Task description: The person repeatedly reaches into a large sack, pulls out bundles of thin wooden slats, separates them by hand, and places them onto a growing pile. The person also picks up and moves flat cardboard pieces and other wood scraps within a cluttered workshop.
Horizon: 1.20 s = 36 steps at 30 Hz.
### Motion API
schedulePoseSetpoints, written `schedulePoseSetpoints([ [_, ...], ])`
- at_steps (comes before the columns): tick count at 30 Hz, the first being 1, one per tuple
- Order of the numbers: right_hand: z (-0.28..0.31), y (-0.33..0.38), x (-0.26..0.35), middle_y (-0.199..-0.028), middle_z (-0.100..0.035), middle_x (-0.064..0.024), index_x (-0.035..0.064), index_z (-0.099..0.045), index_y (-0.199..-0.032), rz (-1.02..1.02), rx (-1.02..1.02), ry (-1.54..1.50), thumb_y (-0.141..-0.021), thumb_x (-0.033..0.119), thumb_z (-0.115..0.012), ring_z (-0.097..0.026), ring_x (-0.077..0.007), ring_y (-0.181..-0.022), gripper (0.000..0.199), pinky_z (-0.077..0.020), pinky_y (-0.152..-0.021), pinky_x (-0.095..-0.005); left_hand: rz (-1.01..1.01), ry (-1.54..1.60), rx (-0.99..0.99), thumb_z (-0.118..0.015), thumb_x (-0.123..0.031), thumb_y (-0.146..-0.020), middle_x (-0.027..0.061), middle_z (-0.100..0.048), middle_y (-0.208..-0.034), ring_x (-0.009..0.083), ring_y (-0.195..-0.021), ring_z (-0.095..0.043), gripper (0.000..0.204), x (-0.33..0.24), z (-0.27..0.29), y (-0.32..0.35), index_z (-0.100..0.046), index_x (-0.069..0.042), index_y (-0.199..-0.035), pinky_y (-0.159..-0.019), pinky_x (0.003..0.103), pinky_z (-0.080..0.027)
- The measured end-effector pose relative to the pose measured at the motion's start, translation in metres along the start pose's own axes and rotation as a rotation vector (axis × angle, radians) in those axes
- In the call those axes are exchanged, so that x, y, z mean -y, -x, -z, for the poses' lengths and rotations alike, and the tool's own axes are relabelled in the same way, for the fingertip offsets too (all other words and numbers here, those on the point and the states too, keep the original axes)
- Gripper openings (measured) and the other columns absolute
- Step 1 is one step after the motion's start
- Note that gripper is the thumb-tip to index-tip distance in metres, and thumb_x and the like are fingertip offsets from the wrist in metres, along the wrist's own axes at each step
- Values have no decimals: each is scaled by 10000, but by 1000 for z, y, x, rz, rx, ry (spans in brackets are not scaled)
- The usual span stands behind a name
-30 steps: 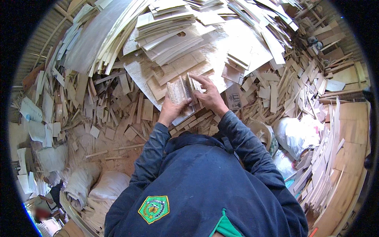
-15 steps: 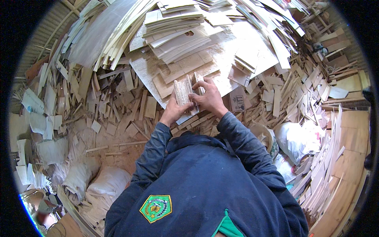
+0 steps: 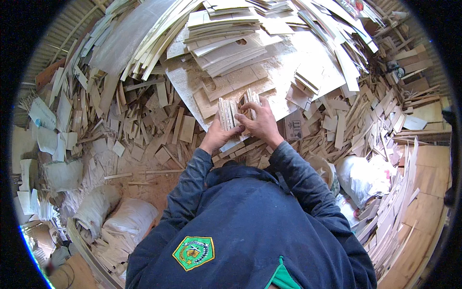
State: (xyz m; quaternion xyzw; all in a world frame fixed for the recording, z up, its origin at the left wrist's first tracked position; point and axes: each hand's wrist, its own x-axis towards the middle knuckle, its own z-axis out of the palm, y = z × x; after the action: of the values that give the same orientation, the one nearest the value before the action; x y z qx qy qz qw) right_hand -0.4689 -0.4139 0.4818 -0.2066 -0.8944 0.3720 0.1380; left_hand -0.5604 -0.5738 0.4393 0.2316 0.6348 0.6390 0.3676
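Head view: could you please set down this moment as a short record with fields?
setting: floor heaped with wood offcuts and thin boards
left hand: grips a bundle of short wooden slats from below
right hand: rests on the right side of the same bundle, fingers spread over the slat ends
under the bundle: flat pale board dusted with sawdust
beyond the hands: stack of thin sheets
lower left: filled white sacks
right: white bag among upright boards
clothing: dark blue jacket with a green badge
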Motion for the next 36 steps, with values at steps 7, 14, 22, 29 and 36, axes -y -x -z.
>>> schedulePoseSetpoints([
  [7,9,-5,1,-1340,-442,-310,129,-703,-1072,-32,86,-73,-722,304,-789,-489,-448,-1227,400,-430,-1033,-452,26,-44,12,-856,-232,-755,124,-586,-1265,189,-1111,-605,864,2,0,-3,-337,0,-1406,-918,319,-515],
  [14,3,-3,1,-1323,-414,-360,239,-636,-1241,34,25,101,-763,297,-736,-468,-497,-1235,492,-432,-1033,-463,94,-32,-13,-868,-284,-740,137,-583,-1246,199,-1102,-599,927,-7,-3,3,-312,12,-1420,-914,327,-514],
  [22,-4,-2,16,-1420,-306,-345,242,-647,-1168,-46,73,100,-669,433,-832,-478,-527,-1186,565,-449,-988,-514,152,-47,-1,-792,-101,-751,117,-539,-1290,185,-1114,-568,891,-13,-7,8,-273,-57,-1473,-963,333,-485],
  [29,-4,-4,-1,-1429,-305,-367,295,-582,-1300,51,76,53,-675,377,-823,-438,-524,-1245,675,-422,-1034,-508,51,-90,14,-839,-191,-730,112,-536,-1335,205,-1198,-541,959,-15,-7,10,-277,-70,-1496,-1030,344,-435],
  [36,1,-2,15,-1447,-241,-413,276,-521,-1389,-73,120,73,-734,247,-678,-367,-558,-1309,674,-385,-1076,-512,80,-138,-11,-901,-253,-672,96,-538,-1339,195,-1240,-506,1021,-18,-9,13,-308,-77,-1484,-1041,345,-422],
])
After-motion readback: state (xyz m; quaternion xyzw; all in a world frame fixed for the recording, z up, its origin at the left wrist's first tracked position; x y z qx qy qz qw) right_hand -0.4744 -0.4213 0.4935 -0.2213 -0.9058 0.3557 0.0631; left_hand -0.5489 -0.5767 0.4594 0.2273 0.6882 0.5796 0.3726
